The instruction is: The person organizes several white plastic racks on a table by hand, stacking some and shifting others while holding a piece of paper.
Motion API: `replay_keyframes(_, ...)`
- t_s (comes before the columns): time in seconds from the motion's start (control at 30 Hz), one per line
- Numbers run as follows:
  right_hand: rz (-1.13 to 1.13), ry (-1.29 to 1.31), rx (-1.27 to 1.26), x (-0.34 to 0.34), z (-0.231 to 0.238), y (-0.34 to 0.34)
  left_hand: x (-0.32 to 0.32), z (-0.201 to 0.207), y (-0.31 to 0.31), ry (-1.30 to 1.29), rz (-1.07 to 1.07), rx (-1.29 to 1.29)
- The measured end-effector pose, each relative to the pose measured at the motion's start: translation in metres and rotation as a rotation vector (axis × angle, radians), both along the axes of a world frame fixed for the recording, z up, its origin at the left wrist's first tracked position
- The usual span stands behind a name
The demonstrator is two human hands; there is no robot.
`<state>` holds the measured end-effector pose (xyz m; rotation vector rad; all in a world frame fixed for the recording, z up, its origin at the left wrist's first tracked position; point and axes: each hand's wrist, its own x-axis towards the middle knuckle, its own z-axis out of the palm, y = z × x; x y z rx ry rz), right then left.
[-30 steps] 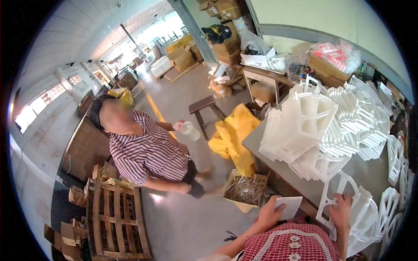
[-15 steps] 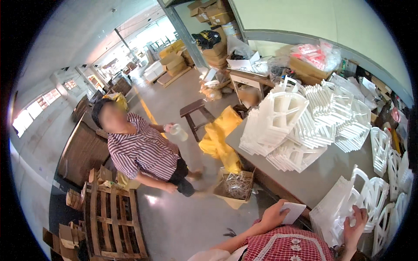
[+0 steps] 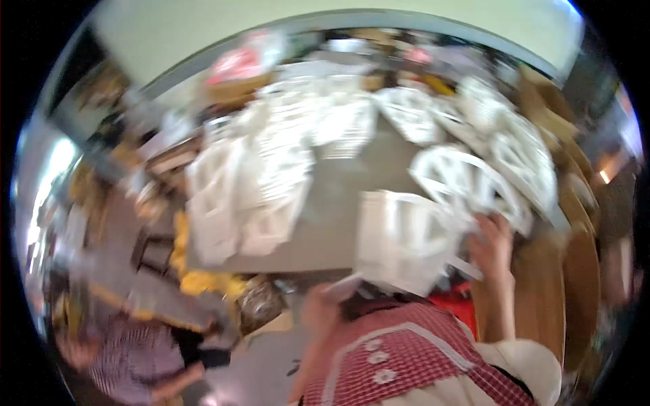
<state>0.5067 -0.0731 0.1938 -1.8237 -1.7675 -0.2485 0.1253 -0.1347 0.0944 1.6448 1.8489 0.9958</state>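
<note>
The view is smeared by motion. My left hand (image 3: 321,311), close to my body at the table's front edge, is closed on a flat white card-like piece (image 3: 342,289). My right hand (image 3: 494,247) reaches to the right end of a stack of white plastic frames (image 3: 399,233) near the table edge. Its fingers touch or nearly touch the white parts there; blur hides whether they grip any. Just beyond lies a fan-shaped white plastic frame (image 3: 460,172) with open slots.
Larger stacks of white frames (image 3: 284,155) cover the table's (image 3: 338,216) left side, more (image 3: 521,162) its right. Brown cardboard (image 3: 531,291) stands to my right. At lower left are a person in a striped shirt (image 3: 135,365), a yellow bag (image 3: 210,281) and a dark stool (image 3: 154,252).
My view has swung right, toward the table, so the person and stool now sit farther left and lower. The white piece stays in my left hand; my right hand remains by the nearer stack.
</note>
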Motion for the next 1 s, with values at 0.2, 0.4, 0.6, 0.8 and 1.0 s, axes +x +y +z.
replay_keyframes(0.2, 0.108, 0.024, -0.024, -0.006, 0.014, -0.012, 0.009, 0.003, -0.009, -0.080, -0.026, 0.033)
replay_keyframes(0.4, 0.213, 0.050, -0.072, -0.036, -0.005, -0.025, 0.003, 0.000, -0.009, -0.095, -0.058, 0.044)
replay_keyframes(0.6, 0.291, 0.083, -0.176, -0.065, -0.020, -0.017, -0.005, 0.010, -0.007, -0.099, -0.063, -0.035)
replay_keyframes(0.8, 0.326, 0.059, -0.206, -0.077, -0.035, -0.008, -0.015, -0.002, -0.008, -0.028, -0.051, -0.021)
replay_keyframes(1.0, 0.343, -0.013, -0.225, -0.083, -0.037, -0.008, -0.011, 0.005, -0.010, -0.039, -0.034, -0.080)
